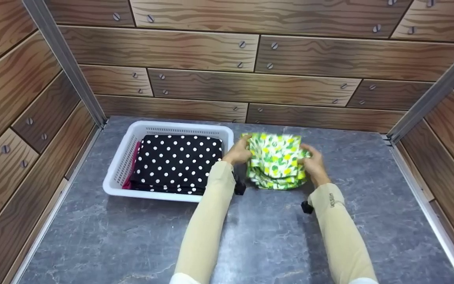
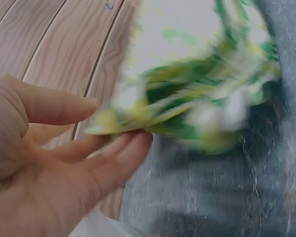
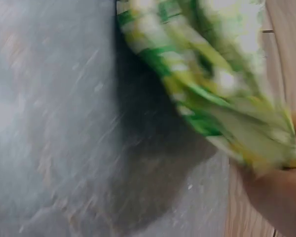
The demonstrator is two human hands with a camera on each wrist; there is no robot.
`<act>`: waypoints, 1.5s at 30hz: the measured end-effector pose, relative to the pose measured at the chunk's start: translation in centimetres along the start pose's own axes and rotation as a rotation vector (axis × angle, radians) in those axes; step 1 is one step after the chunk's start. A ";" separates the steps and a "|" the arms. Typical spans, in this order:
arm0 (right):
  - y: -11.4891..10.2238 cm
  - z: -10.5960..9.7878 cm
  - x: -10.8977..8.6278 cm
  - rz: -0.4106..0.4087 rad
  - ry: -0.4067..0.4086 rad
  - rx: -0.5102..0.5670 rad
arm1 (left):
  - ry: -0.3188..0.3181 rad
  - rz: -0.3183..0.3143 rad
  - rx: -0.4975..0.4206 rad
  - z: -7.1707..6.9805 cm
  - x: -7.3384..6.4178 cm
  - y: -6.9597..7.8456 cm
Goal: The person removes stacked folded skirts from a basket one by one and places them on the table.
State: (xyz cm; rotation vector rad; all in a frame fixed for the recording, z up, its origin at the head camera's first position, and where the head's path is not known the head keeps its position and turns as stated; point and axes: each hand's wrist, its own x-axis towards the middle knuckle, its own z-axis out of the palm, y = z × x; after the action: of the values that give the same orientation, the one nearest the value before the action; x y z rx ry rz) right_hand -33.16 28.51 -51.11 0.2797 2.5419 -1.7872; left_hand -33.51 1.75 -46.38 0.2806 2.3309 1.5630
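Note:
A folded green, yellow and white lemon-print cloth (image 1: 276, 156) is held above the grey table, to the right of a white basket. My left hand (image 1: 239, 152) grips its left edge; in the left wrist view, thumb and fingers (image 2: 121, 153) lie on either side of a corner. On the opposite edge, my right hand (image 1: 314, 165) holds the cloth, and the right wrist view catches only part of that hand (image 3: 278, 197). The cloth's layers sag toward me and look blurred in both wrist views.
The white plastic basket (image 1: 152, 195) stands left of my left forearm. Inside lies a folded black cloth with white dots (image 1: 177, 161), with a magenta cloth (image 1: 127, 183) showing at its left. Wood-patterned walls (image 1: 203, 85) enclose the table (image 1: 132, 236) at back and sides.

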 end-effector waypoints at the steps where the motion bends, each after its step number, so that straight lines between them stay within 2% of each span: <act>1: 0.3 0.1 -0.1 0.021 -0.011 -0.030 | -0.014 -0.015 -0.009 0.1 0.0 -0.1; 4: 1.1 0.2 -0.4 0.057 -0.027 -0.083 | -0.062 -0.051 -0.063 0.3 0.1 -0.4; 7: 1.5 0.1 -0.6 0.079 -0.005 -0.080 | -0.080 -0.047 -0.079 0.3 -0.3 -0.4; 14: 0.5 0.0 -1.0 0.103 0.095 -0.095 | -0.040 0.005 -0.091 -0.3 -1.1 -0.3; 19: 0.0 0.3 -1.2 0.064 0.109 -0.108 | -0.011 0.048 -0.070 -0.9 -1.6 -0.2; 26: -0.8 1.1 -1.4 0.021 0.066 -0.073 | 0.036 0.108 -0.014 -2.1 -2.4 -0.1; 35: -2.7 1.7 -2.6 -0.036 -0.040 -0.020 | 0.019 0.156 0.039 -3.7 -3.7 -0.1; 45: -4.7 3.0 -3.2 -0.089 -0.092 0.027 | 0.049 0.200 0.129 -5.5 -4.9 -0.6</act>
State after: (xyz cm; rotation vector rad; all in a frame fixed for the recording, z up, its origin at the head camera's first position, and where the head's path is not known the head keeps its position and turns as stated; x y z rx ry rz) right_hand -31.04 23.73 -47.35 0.0845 2.5067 -1.8191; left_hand -30.98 -4.84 -44.30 0.5258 2.5133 1.5235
